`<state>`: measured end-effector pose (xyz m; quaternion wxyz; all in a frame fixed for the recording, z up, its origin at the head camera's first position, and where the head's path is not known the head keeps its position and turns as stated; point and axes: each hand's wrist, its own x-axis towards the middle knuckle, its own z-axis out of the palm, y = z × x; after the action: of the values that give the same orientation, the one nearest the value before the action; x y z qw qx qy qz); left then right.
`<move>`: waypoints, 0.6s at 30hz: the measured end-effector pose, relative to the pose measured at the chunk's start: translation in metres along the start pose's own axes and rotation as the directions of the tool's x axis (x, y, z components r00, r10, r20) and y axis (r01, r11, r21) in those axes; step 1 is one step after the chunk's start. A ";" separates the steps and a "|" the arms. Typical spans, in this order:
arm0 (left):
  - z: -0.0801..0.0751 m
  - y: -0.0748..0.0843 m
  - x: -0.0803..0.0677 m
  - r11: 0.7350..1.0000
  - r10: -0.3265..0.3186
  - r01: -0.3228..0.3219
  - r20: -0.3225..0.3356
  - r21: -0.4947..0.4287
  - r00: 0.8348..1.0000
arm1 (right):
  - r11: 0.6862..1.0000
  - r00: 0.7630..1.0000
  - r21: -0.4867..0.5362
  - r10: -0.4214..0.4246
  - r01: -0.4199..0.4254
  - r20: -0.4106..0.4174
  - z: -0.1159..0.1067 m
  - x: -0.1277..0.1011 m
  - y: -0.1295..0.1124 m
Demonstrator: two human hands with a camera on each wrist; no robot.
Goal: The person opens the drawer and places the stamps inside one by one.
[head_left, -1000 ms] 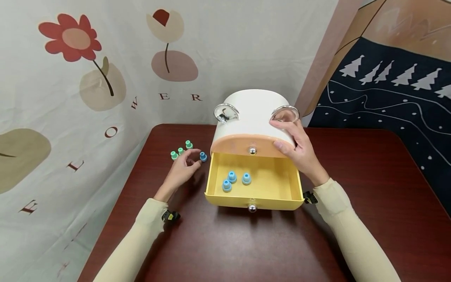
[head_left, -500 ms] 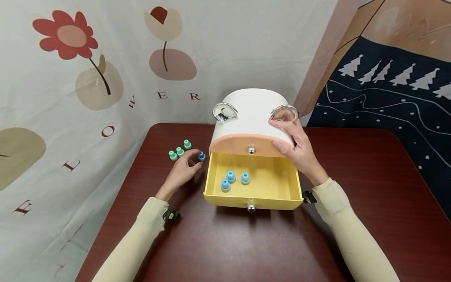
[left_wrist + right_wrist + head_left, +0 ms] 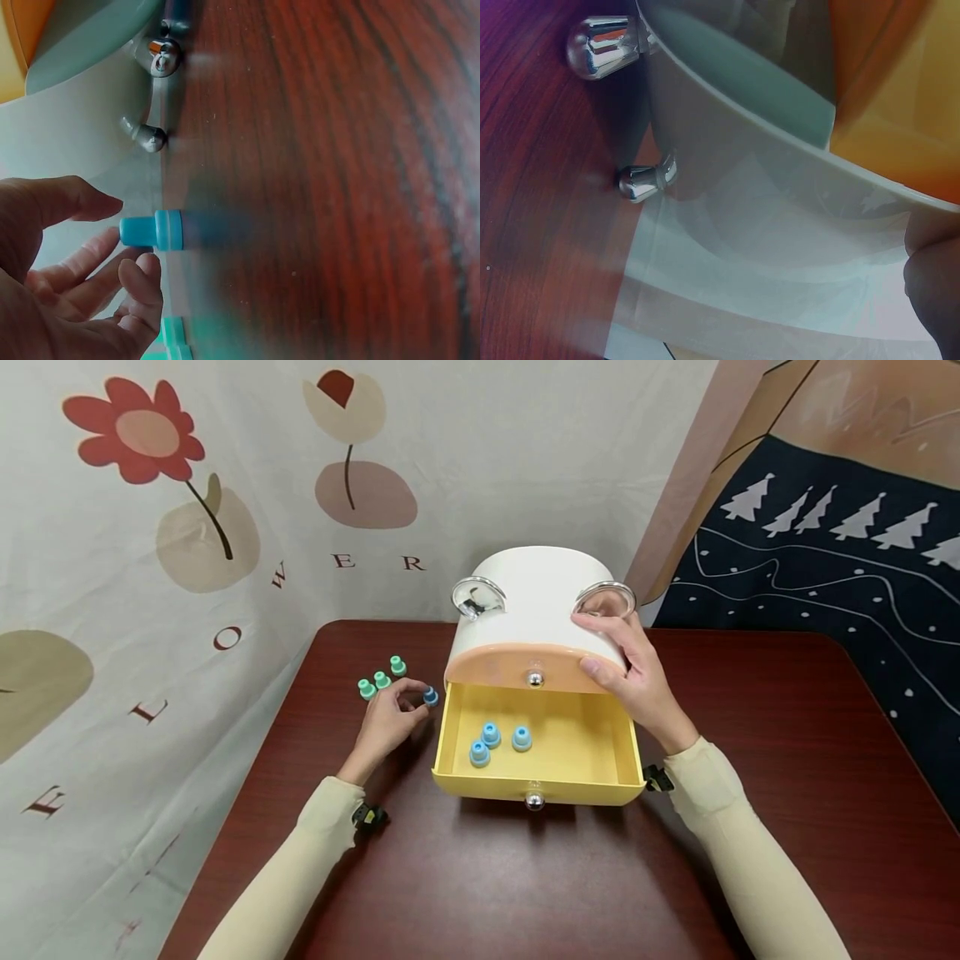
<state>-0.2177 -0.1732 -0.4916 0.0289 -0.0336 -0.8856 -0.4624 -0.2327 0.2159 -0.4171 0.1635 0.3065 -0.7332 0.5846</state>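
Your left hand [image 3: 386, 718] is at the blue cap [image 3: 431, 696] on the table [image 3: 480, 877], just left of the open yellow drawer [image 3: 592, 743]; the thumb and fingers [image 3: 139, 279] curl close round the cap, but the wrist view shows them just short of it, so treat the pinch as not yet made. Close thumb and forefinger on the cap's narrow neck rather than its wide base, so it won't roll away across the wood. Lift it straight up enough to clear the drawer's left wall, then carry it right and set it down beside the three blue caps [image 3: 491, 743] already lying in there. Leave the green caps [image 3: 381, 678] behind your fingers alone. Your right hand [image 3: 630, 681] grips the box [image 3: 536, 602] at its right front corner, thumb on the front and fingers over the top; hold it firm there so the box doesn't slide when you drop the cap in.
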 end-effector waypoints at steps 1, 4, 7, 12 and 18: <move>0.000 0.001 -0.001 1.000 -0.003 0.003 -0.009 0.004 1.000 | 1.000 1.000 0.000 0.001 -0.001 0.000 0.000 0.000 -0.001; 0.000 0.008 -0.004 0.999 -0.020 0.021 -0.033 0.037 0.999 | 1.000 1.000 -0.004 -0.001 0.001 0.001 0.000 0.000 -0.001; 0.001 0.008 -0.005 0.997 -0.025 0.029 -0.062 0.067 0.998 | 1.000 1.000 -0.007 -0.001 0.001 0.002 0.000 -0.001 -0.001; 0.003 0.004 -0.006 0.996 -0.038 0.046 -0.102 0.079 0.994 | 1.000 1.000 0.000 0.004 -0.004 0.008 0.000 -0.001 -0.001; 0.002 0.006 -0.010 0.996 -0.011 0.023 -0.132 0.086 0.991 | 1.000 1.000 -0.007 -0.007 0.007 0.005 0.000 -0.001 -0.001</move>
<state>-0.2070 -0.1682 -0.4891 0.0845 0.0055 -0.9014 -0.4247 -0.2316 0.2159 -0.4167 0.1647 0.3099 -0.7345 0.5808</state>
